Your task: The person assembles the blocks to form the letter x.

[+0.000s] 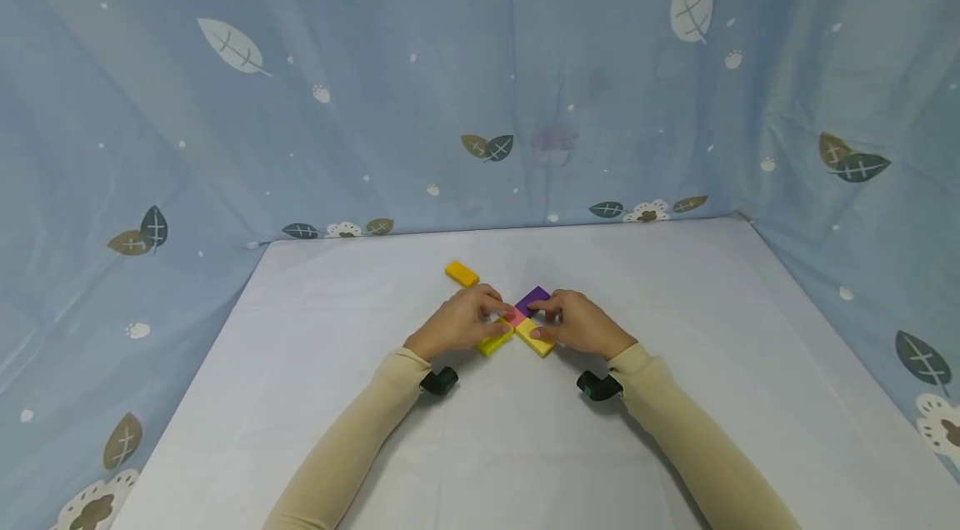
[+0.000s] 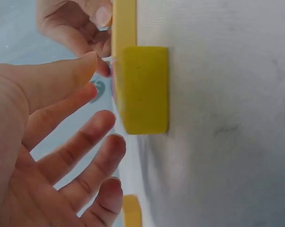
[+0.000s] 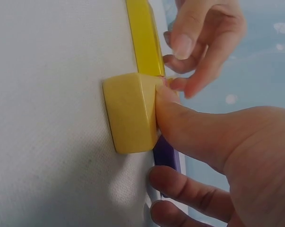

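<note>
Flat wooden-looking blocks meet around a small pink piece [image 1: 521,314] at mid-table. A bright yellow block [image 1: 495,342] lies at lower left of it, a pale yellow block [image 1: 536,338] at lower right, and a purple block [image 1: 532,297] at upper right. My left hand [image 1: 467,319] hovers over the bright yellow block, its index fingertip at the pink piece; the left wrist view shows thumb and fingers spread apart. With its thumb, my right hand [image 1: 587,323] presses the pale yellow block [image 3: 128,116], while its index fingertip rests on the purple one. Left fingers partly hide the upper left side.
Beyond my left hand lies a separate orange-yellow block [image 1: 461,272]. White cloth [image 1: 480,447] covers the table. A blue patterned curtain [image 1: 420,97] hangs along its back and sides. Dark wrist cameras [image 1: 599,386] sit low beside both wrists.
</note>
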{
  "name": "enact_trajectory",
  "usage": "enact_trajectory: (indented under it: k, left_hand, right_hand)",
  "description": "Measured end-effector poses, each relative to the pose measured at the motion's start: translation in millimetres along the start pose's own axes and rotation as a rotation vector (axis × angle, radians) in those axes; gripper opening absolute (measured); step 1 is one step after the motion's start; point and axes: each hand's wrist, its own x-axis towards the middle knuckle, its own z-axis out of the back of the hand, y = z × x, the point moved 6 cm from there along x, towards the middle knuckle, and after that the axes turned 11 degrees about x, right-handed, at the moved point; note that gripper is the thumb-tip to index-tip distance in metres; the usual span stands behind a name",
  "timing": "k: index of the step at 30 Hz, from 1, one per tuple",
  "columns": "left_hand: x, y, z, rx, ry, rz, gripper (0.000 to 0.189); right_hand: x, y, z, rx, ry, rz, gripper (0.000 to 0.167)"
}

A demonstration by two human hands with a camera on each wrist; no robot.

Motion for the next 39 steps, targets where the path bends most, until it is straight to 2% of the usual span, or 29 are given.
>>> enact_trajectory:
  k: [8,17,23,29,39]
  left_hand:
    - [-0.6,6.0,15.6,-0.028,-0.003,0.026,0.035]
    - [-0.8,17.4,46.4,-0.057,-0.051,-0.018,0.039]
    - [-2.2,25.3,61.5,-0.041,-0.051,-0.004,0.041]
    - [-4.1,33.1,72.6,-0.016,-0.077,0.027,0.044]
    - [-5.4,46.2,81.7,0.009,-0.096,0.060,0.048]
  right_hand:
    - [-0.8,0.2,0.8,0.004,-0.010,-0.011,0.052]
    - [0.3,1.2,1.7,-0.012,-0.020,-0.008,0.051]
    - [-0.6,-0.1,1.4,-0.008,-0.018,-0.025,0.051]
    - [-1.0,-3.4,-1.1,0.004,-0.022,-0.072,0.051]
    - [-4.2,-1.1,-1.7,0.026,-0.024,-0.047,0.050]
